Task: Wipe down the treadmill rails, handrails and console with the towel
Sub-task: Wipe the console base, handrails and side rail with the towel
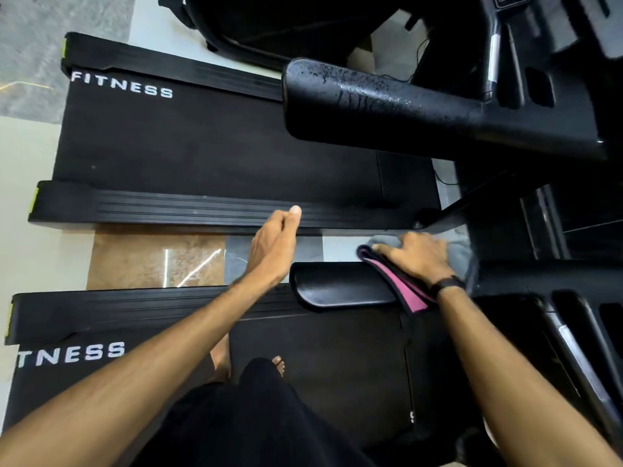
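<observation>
My right hand [418,256] lies on a folded towel [403,288], pink and dark on one side and grey on the other, draped over the black handrail [337,286] of the treadmill I stand on. Its fingers curve over the cloth and press it onto the rail. My left hand [274,246] hovers in the air left of the handrail with loosely curled fingers and holds nothing. A second handrail [371,106], speckled with droplets, belongs to the neighbouring treadmill. Part of a console [505,1] shows at the top right.
Two black treadmill belts marked FITNESS lie side by side, each with ribbed side rails [202,207]. A strip of tiled floor [155,261] runs between them. My bare feet [249,362] stand on the near belt. Black console frames fill the right side.
</observation>
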Motion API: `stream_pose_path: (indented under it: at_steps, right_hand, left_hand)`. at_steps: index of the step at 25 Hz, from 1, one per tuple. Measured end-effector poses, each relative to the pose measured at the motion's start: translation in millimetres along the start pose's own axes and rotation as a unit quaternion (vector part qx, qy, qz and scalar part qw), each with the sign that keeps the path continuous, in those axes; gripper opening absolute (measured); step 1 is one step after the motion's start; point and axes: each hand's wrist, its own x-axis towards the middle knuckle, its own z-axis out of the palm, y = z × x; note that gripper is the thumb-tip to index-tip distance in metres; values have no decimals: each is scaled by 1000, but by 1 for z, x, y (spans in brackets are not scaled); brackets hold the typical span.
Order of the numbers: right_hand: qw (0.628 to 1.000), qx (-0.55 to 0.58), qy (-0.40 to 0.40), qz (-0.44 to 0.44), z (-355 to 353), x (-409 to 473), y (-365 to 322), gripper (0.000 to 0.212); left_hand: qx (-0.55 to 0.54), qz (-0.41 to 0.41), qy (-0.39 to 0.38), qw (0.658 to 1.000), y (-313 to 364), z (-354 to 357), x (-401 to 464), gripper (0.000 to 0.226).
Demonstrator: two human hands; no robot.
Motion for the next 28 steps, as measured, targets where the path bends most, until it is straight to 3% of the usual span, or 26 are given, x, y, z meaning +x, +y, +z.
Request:
stream_pose_path:
  at_steps: [3, 5, 8, 11, 13, 15, 17, 18, 20, 23, 25, 28]
  right_hand:
    - [993, 14, -58, -101, 9, -3, -93, 61]
    - [981, 68, 31, -179, 6, -40, -116, 51]
    - [944, 174, 146, -241, 16, -85, -58, 47]
    - [977, 133, 138, -93, 6, -59, 25, 55]
    - [997, 46, 59, 17, -4, -22, 33, 63]
    - [998, 13, -48, 40, -7, 2, -2, 67]
    - [995, 9, -97, -16, -1, 8, -59, 68]
    - [994, 16, -85, -65, 2, -2, -89, 64]
    - [985, 67, 20, -158, 3, -43, -121, 56]
    - [935, 183, 161, -257, 17, -96, -80, 45]
    - [942, 178, 184, -215, 21, -87, -16, 46]
    - [993, 80, 88, 4, 2, -29, 35, 71]
  left_hand:
    - [6, -10, 4, 1000, 2, 4, 7, 60]
    - [-14, -20, 12, 1000, 5, 0, 14, 65]
    - [18, -16, -18, 1000, 6, -3, 20, 59]
    - [64, 21, -40, 997, -2, 1, 17, 32]
    - [3, 10, -25, 1000, -3, -3, 17, 28]
    - [-40, 9, -5, 999, -1, -8, 20, 32]
    - [-28, 34, 18, 999, 3, -11, 21, 41]
    - [-19, 37, 28, 999, 6, -12, 22, 47]
    - [-26, 15, 52, 998, 13, -13, 21, 60]
    - [-63, -19, 57, 996, 13, -15, 18, 70]
    - [-31, -4, 37, 999, 8, -18, 11, 79]
    - [41, 26, 16, 999, 1, -22, 2, 88]
